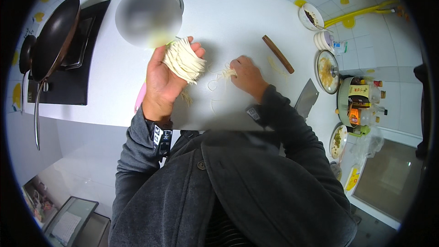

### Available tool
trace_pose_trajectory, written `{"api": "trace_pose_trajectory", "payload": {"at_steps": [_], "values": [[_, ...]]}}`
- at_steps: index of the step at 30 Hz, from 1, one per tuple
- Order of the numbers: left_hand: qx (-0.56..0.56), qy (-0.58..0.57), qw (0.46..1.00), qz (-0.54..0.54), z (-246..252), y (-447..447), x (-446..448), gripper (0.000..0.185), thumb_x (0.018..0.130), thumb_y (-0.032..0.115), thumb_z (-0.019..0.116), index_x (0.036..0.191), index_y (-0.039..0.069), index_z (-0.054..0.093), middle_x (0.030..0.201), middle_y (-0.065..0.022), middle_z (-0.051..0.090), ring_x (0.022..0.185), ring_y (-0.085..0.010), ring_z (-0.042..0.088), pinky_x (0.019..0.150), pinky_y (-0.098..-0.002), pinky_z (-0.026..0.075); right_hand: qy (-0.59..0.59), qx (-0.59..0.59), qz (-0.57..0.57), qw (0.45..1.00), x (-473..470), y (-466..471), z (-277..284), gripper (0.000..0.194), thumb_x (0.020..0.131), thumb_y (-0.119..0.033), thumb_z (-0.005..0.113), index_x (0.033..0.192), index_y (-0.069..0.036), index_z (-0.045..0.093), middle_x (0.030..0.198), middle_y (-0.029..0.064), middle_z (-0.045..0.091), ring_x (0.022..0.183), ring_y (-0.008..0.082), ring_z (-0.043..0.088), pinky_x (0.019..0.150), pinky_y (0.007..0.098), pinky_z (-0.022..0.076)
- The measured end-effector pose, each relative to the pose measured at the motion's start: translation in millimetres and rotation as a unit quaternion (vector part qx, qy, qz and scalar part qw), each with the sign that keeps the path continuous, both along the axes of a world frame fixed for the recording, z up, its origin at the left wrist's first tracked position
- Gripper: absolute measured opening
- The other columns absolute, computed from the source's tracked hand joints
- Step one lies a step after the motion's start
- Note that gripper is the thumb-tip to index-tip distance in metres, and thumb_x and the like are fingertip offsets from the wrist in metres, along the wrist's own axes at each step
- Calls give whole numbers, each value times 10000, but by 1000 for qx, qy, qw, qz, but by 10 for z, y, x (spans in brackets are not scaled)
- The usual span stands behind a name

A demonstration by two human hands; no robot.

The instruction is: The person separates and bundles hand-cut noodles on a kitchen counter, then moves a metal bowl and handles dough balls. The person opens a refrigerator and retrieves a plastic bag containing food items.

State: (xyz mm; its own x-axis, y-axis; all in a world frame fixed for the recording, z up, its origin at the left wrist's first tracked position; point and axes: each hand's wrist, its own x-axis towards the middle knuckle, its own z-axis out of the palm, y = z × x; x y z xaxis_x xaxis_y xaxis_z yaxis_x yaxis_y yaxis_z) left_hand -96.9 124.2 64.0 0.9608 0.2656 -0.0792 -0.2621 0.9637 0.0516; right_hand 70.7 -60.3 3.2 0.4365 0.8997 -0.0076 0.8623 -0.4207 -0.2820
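Note:
A bundle of fresh noodles (185,60) lies across the palm and fingers of my left hand (164,72), raised over the counter. My right hand (248,77) is lower down at the work surface, its fingers closed around a small clump of noodles (229,72). Loose strands lie on the surface near both hands. Just beyond my left hand is a round vessel (148,15), blurred, so its contents cannot be told. A wooden rolling pin (278,54) lies to the right of my right hand, and a cleaver blade (306,98) shows beside my right sleeve.
At the left, a dark wok (56,39) sits on a black stove (77,89). Along the right edge stand a white bowl (311,16), a glass lid (327,72), a rack of bottles (346,101) and a plate of chopped food (339,141). A pink handle (140,97) shows beside my left wrist.

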Motion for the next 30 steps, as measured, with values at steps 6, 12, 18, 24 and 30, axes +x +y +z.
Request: {"api": "trace_pose_trajectory", "payload": {"at_steps": [6,12,18,24,30], "values": [[26,34,999,0,58,34,-58,533,917,377,364,1230,-54,393,1114,-218,545,1001,-322,559,941,-444,388,650,154,-177,723,244,185,-7,200,802,-110,562,968,-3,530,913,76,563,796,182,540,668,354,451],[-26,61,997,-28,-138,-96,-69,525,914,384,381,1170,-72,434,1076,-233,555,993,-349,551,899,-429,425,633,263,-11,728,317,102,266,168,864,-104,505,994,2,513,918,74,562,836,188,541,703,304,462],[-27,80,996,-38,-269,-124,-92,505,916,373,386,1143,-72,462,1045,-221,575,989,-343,557,890,-421,433,686,208,-129,685,319,51,503,215,859,-158,521,1029,-31,487,924,61,552,821,168,543,695,291,467],[-14,113,993,-26,-302,-144,-120,509,915,364,388,1169,-73,441,1031,-205,584,945,-323,578,859,-427,454,631,128,-186,742,309,57,825,290,845,-119,508,1117,-32,458,1005,49,534,718,119,553,516,205,408],[-21,118,992,-28,-303,-157,-140,505,916,362,383,1165,-73,443,1028,-205,585,942,-318,580,859,-429,455,577,140,-135,794,237,51,1163,356,843,-80,479,1195,-41,457,1145,67,527,912,149,599,417,148,305]]}}
